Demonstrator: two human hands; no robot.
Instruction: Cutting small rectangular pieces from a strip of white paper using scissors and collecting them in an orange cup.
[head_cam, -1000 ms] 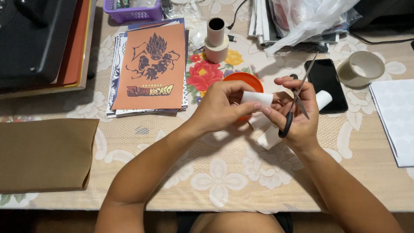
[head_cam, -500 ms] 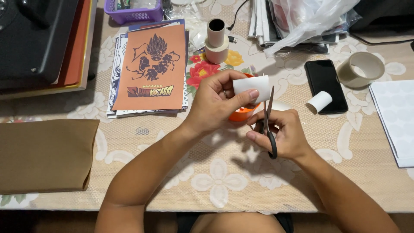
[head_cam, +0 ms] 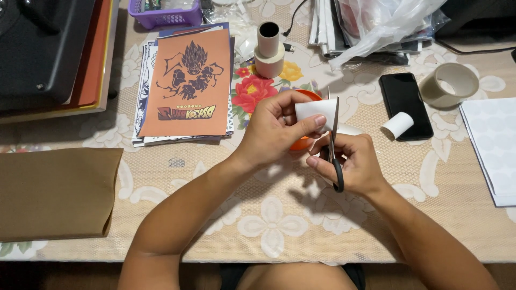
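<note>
- The white paper piece [head_cam: 314,109] shows plain white, with no print
- The scissors [head_cam: 335,156] have black handles and pale silver blades
- An orange round lid [head_cam: 302,140] shows bright orange under the paper
- The surface [head_cam: 301,225] wears a beige lace-patterned cloth with large white flowers, plus a red and a yellow flower near the top
- The orange sheet [head_cam: 185,80] carries a dark cut-out figure
- The brown paper [head_cam: 54,193] is plain tan
- The phone [head_cam: 404,104] is glossy black
- The small paper roll [head_cam: 398,124] is white
- The tape roll [head_cam: 449,85] is pale beige
- The basket [head_cam: 161,13] is purple
</note>
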